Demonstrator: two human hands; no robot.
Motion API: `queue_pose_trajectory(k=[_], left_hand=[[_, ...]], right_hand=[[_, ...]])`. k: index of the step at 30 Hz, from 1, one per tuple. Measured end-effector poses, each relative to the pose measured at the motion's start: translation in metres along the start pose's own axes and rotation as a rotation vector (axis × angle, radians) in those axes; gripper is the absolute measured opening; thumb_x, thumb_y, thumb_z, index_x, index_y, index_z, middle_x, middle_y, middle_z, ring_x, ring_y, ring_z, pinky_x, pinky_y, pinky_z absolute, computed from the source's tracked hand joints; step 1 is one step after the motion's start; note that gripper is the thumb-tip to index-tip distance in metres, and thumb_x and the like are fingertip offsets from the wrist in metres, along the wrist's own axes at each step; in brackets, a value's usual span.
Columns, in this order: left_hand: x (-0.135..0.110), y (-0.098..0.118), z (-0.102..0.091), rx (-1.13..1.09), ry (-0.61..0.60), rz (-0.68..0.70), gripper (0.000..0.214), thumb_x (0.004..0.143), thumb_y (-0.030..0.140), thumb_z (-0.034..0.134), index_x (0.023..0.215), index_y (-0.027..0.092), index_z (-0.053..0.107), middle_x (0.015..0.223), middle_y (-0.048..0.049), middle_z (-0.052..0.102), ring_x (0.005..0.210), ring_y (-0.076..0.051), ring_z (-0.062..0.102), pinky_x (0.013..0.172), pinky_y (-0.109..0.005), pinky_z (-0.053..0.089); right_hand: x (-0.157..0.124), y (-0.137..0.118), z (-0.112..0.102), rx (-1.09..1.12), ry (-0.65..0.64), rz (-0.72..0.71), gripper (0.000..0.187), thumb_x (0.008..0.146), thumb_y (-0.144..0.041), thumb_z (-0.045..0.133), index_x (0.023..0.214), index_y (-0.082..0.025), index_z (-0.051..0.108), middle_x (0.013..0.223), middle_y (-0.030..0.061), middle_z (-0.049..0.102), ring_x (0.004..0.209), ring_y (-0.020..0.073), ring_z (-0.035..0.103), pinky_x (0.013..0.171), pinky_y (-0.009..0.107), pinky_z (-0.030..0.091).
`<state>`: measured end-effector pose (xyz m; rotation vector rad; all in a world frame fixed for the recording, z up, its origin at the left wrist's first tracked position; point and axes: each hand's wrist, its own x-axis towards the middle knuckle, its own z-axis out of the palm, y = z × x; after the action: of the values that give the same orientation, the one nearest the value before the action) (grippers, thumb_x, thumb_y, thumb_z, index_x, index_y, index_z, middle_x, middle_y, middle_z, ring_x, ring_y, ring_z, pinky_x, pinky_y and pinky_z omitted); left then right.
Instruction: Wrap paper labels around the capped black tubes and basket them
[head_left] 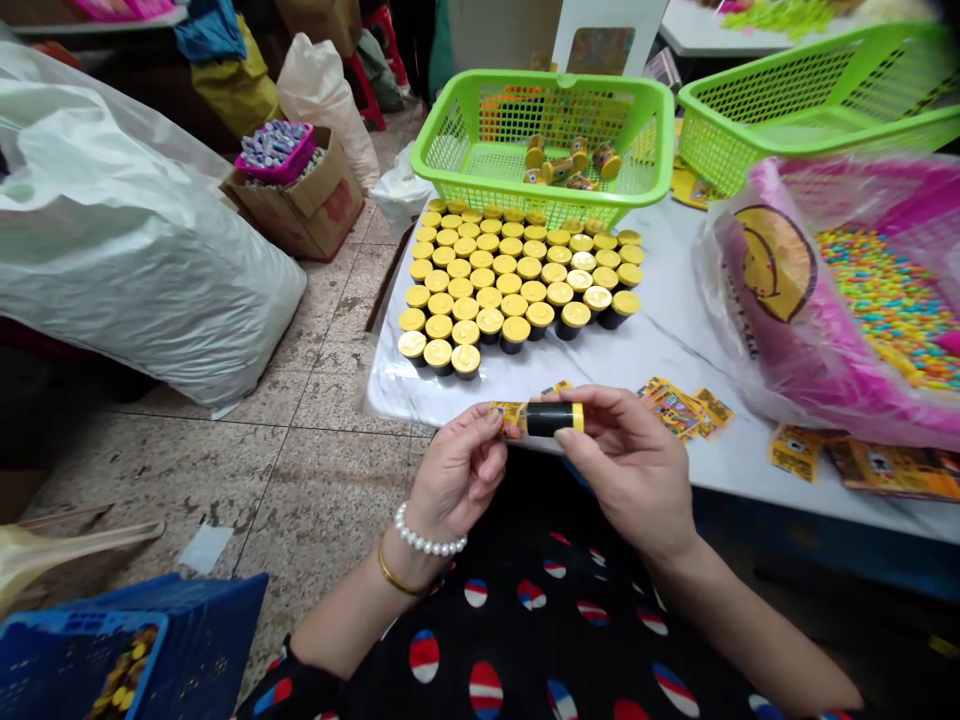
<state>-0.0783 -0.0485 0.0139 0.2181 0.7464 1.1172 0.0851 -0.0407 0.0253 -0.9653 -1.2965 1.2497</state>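
My left hand (459, 468) and my right hand (628, 462) together hold a small black tube with a yellow cap (553, 418) sideways over my lap. The left fingers pinch a yellow printed label sleeve (507, 417) at the tube's left end. The right fingers grip the capped end. Just beyond, on the white table (675, 345), stand several rows of the same black tubes with yellow caps (510, 278). Loose yellow labels (679, 408) lie on the table to the right of my hands.
A green basket (547, 140) holding a few labelled tubes stands behind the rows, a second green basket (817, 100) to its right. A pink basket in plastic with coloured candy (885, 290) is at right. White sacks (127, 240), a cardboard box (300, 190) and a blue crate (150, 640) are on the floor.
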Motion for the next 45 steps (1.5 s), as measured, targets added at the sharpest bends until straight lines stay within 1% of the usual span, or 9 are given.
queue_pose_trajectory(k=[10, 15, 19, 23, 26, 29, 36, 40, 45], left_hand=[[-0.004, -0.002, 0.003, 0.122, 0.046, 0.061, 0.023, 0.08, 0.03, 0.075, 0.083, 0.014, 0.058, 0.05, 0.004, 0.06, 0.027, -0.001, 0.035, 0.027, -0.01, 0.022], [-0.008, -0.002, 0.002, 0.215, 0.086, 0.086, 0.026, 0.082, 0.034, 0.072, 0.094, 0.014, 0.062, 0.044, 0.0046, 0.055, 0.028, -0.003, 0.032, 0.029, -0.011, 0.021], [-0.014, -0.003, 0.001, 0.422, 0.178, 0.372, 0.024, 0.084, 0.028, 0.071, 0.105, 0.016, 0.066, 0.062, 0.0012, 0.061, 0.044, -0.005, 0.046, 0.039, -0.013, 0.033], [-0.021, 0.003, 0.001, 0.812, 0.131, 0.709, 0.05, 0.07, 0.018, 0.083, 0.117, 0.023, 0.068, 0.117, -0.009, 0.064, 0.095, -0.018, 0.062, 0.076, -0.025, 0.052], [-0.022, 0.009, -0.001, 0.964, -0.035, 0.602, 0.042, 0.073, 0.019, 0.081, 0.113, 0.021, 0.07, 0.114, -0.0098, 0.068, 0.104, -0.024, 0.063, 0.091, -0.033, 0.051], [-0.021, 0.01, -0.005, 0.991, -0.101, 0.443, 0.03, 0.081, 0.023, 0.075, 0.11, 0.019, 0.07, 0.098, -0.0078, 0.073, 0.088, -0.02, 0.068, 0.082, -0.031, 0.053], [-0.019, 0.01, 0.002, 1.249, -0.163, 0.754, 0.035, 0.077, 0.015, 0.076, 0.11, 0.025, 0.073, 0.103, -0.0078, 0.075, 0.095, -0.023, 0.068, 0.091, -0.036, 0.051], [-0.017, 0.016, 0.003, 1.052, -0.15, 0.613, 0.054, 0.072, 0.018, 0.082, 0.124, 0.023, 0.066, 0.113, -0.0098, 0.072, 0.102, -0.023, 0.068, 0.092, -0.035, 0.053], [-0.016, 0.019, -0.001, 0.954, -0.184, 0.49, 0.032, 0.078, 0.018, 0.077, 0.109, 0.02, 0.073, 0.1, -0.0082, 0.075, 0.09, -0.02, 0.07, 0.083, -0.03, 0.055]], right_hand=[[-0.002, 0.002, -0.001, -0.278, 0.01, -0.126, 0.032, 0.084, -0.012, 0.067, 0.114, -0.025, 0.064, 0.107, 0.0043, 0.067, 0.089, 0.017, 0.07, 0.075, 0.027, 0.061], [0.001, 0.006, -0.005, -0.305, 0.039, -0.228, 0.035, 0.081, -0.011, 0.071, 0.113, -0.025, 0.067, 0.11, 0.0059, 0.067, 0.102, 0.0217, 0.067, 0.088, 0.036, 0.058], [-0.001, 0.003, -0.008, -0.22, 0.081, -0.211, 0.035, 0.08, -0.011, 0.073, 0.112, -0.027, 0.069, 0.111, 0.0049, 0.068, 0.104, 0.0224, 0.067, 0.093, 0.038, 0.056], [-0.002, -0.004, -0.013, -0.109, -0.043, -0.083, 0.039, 0.083, -0.014, 0.073, 0.118, -0.031, 0.067, 0.114, 0.0031, 0.07, 0.104, 0.0214, 0.068, 0.094, 0.038, 0.057], [0.0, -0.005, -0.021, -0.221, -0.197, -0.132, 0.041, 0.083, -0.016, 0.073, 0.12, -0.032, 0.067, 0.122, 0.0041, 0.067, 0.115, 0.0236, 0.064, 0.103, 0.041, 0.051], [0.003, -0.004, -0.03, -0.408, -0.263, -0.195, 0.039, 0.082, -0.018, 0.074, 0.12, -0.029, 0.069, 0.128, 0.0072, 0.063, 0.121, 0.0263, 0.059, 0.105, 0.043, 0.049], [-0.001, -0.007, -0.025, -0.418, -0.259, -0.156, 0.028, 0.081, -0.021, 0.077, 0.107, -0.025, 0.068, 0.093, 0.0021, 0.072, 0.079, 0.0164, 0.069, 0.074, 0.029, 0.06], [0.002, -0.007, -0.024, -0.463, -0.153, -0.242, 0.028, 0.082, -0.02, 0.075, 0.108, -0.025, 0.068, 0.104, 0.0057, 0.071, 0.095, 0.0219, 0.07, 0.081, 0.035, 0.06], [0.004, -0.007, -0.026, -0.533, -0.18, -0.378, 0.028, 0.078, -0.019, 0.076, 0.105, -0.026, 0.071, 0.105, 0.0064, 0.073, 0.1, 0.0245, 0.07, 0.093, 0.042, 0.058]])
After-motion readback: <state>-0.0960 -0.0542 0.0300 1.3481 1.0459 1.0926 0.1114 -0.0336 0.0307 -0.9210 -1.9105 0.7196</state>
